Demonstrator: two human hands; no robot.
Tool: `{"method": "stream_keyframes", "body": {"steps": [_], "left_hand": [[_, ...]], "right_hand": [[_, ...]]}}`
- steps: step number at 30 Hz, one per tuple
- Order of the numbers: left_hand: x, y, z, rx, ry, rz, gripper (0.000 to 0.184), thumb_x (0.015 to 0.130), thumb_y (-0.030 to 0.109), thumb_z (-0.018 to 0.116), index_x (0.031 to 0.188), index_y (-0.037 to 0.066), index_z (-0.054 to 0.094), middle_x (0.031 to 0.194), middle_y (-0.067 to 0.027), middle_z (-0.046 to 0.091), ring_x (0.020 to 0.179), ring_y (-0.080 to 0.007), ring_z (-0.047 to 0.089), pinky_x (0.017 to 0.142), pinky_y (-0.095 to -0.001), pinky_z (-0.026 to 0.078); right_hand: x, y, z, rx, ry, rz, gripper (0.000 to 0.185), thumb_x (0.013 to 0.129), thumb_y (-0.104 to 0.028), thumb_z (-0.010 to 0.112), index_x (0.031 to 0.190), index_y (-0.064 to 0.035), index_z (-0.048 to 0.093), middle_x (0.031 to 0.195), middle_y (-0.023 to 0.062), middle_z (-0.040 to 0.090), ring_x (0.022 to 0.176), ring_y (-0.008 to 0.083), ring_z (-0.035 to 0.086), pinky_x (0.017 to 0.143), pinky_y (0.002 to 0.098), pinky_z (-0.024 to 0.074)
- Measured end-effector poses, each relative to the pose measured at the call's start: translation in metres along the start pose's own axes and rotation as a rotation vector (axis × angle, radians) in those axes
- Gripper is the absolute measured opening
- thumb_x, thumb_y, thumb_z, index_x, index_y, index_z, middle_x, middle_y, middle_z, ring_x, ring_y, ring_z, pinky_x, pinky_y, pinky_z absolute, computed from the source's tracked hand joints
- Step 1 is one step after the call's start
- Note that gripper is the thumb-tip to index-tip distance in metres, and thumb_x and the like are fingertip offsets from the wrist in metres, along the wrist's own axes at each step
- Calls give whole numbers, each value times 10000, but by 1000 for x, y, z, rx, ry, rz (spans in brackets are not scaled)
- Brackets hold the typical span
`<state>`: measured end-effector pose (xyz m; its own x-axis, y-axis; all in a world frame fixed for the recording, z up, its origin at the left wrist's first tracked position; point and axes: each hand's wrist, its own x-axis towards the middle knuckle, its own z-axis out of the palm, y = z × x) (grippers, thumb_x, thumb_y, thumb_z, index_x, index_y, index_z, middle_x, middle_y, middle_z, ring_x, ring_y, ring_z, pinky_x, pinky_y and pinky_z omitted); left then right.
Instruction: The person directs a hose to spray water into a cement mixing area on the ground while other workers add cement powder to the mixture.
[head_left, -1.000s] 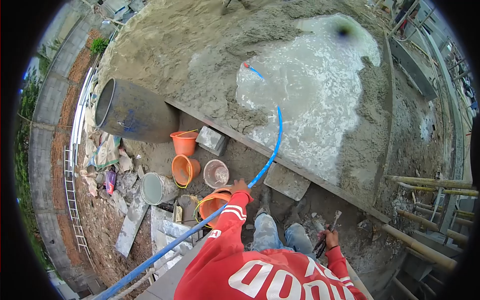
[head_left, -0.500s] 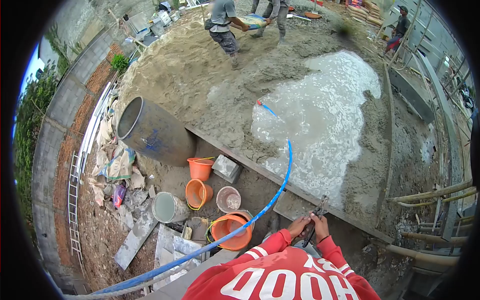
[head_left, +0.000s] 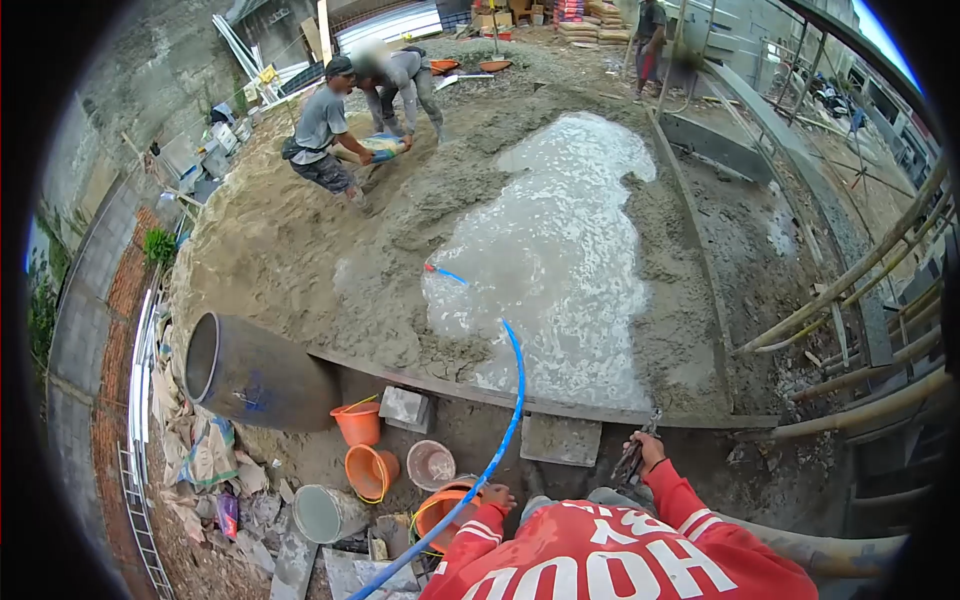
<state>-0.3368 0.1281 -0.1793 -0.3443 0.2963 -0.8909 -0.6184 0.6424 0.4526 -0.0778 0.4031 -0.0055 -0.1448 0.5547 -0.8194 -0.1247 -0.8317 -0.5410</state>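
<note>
My right hand [head_left: 650,452] is closed around a dark metal hand tool [head_left: 628,464] with long handles, whose exact kind is hard to make out. It is just on my side of the wooden form board. Lower and to the left, my left hand [head_left: 498,496] is off the tool, its fingers loosely apart beside a blue hose [head_left: 513,415] and an orange bucket [head_left: 433,515]. The hose arches over the board into wet grey slurry [head_left: 560,260], where its red-tipped end [head_left: 430,268] shows at the surface.
Two co-workers [head_left: 322,125] bend over a sack [head_left: 372,150] on the sand; another person [head_left: 650,45] stands far right. A large dark drum [head_left: 265,375], more buckets [head_left: 358,424] and a concrete block [head_left: 407,408] line the board [head_left: 480,390]. Bamboo poles [head_left: 860,270] cross at right.
My left hand has let go of the tool and moved left towards the hose and bucket. My right hand keeps the tool. The view has turned; the co-workers have lowered the sack.
</note>
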Motion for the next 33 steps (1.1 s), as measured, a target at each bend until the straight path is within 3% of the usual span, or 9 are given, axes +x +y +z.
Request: {"method": "stream_keyframes", "body": {"steps": [1, 2, 4, 8, 15, 20, 24, 28, 33], "left_hand": [[-7, -12, -16, -86, 35, -144, 269, 838, 213, 523, 1053, 52, 511, 777, -173, 607, 571, -306, 611, 444, -379, 478], [55, -71, -43, -648, -151, -369, 295, 841, 244, 514, 1063, 49, 511, 808, -177, 609, 641, -329, 618, 528, -382, 503], [23, -77, -67, -215, 78, -344, 295, 843, 251, 515, 1058, 48, 517, 808, -168, 612, 654, -318, 620, 549, -375, 504], [-3, -53, -57, 32, 65, -309, 297, 846, 265, 515, 1048, 47, 528, 808, -150, 617, 678, -298, 624, 591, -363, 506], [-70, 85, 63, 136, -451, 37, 251, 871, 320, 541, 939, 81, 573, 792, -59, 632, 688, -166, 624, 613, -287, 485], [-173, 173, 151, 69, -778, 92, 509, 902, 523, 381, 1040, 69, 565, 805, -72, 609, 688, -164, 607, 643, -262, 489], [-173, 172, 171, 95, -633, 344, 516, 908, 535, 357, 795, 69, 547, 584, -10, 503, 507, -131, 491, 512, -267, 399], [-187, 171, 173, 253, -377, 750, 552, 922, 510, 347, 625, 62, 474, 526, -1, 420, 474, -112, 392, 459, -290, 300], [-189, 166, 168, 371, -422, 739, 565, 916, 511, 361, 819, -1, 580, 636, -50, 540, 631, -163, 526, 570, -336, 387]], "right_hand": [[2, 1, -6, 27, 11, -11, 171, 839, -234, 526, 843, -65, 547, 663, 112, 615, 524, 216, 570, 494, 346, 464], [6, 3, -12, 41, 30, -13, 156, 845, -225, 517, 835, -72, 548, 666, 112, 614, 554, 224, 577, 521, 364, 472], [9, 9, -18, 68, 48, -19, 145, 852, -217, 508, 827, -80, 549, 668, 111, 613, 585, 231, 583, 547, 382, 480], [10, 10, -22, -57, 55, -125, 161, 853, -220, 517, 846, -61, 546, 698, 114, 616, 585, 223, 582, 552, 353, 483], [-25, -9, 35, -202, -92, -176, 183, 853, -229, 549, 877, -50, 581, 717, 74, 610, 603, 169, 585, 549, 308, 475], [-47, -21, 80, -399, -120, -262, 211, 852, -235, 568, 946, -50, 611, 719, 15, 582, 595, 107, 546, 534, 261, 438], [-75, -30, 105, -525, -209, -444, 250, 871, -210, 551, 1041, -40, 619, 705, -12, 550, 603, 71, 501, 520, 223, 389], [-86, -31, 105, -465, -329, -514, 207, 879, -213, 552, 859, -12, 597, 769, 22, 570, 662, 108, 533, 577, 269, 430], [-75, -19, 107, -278, -343, -477, 207, 895, -214, 521, 894, -20, 593, 767, 47, 583, 673, 132, 549, 614, 267, 446]]}}
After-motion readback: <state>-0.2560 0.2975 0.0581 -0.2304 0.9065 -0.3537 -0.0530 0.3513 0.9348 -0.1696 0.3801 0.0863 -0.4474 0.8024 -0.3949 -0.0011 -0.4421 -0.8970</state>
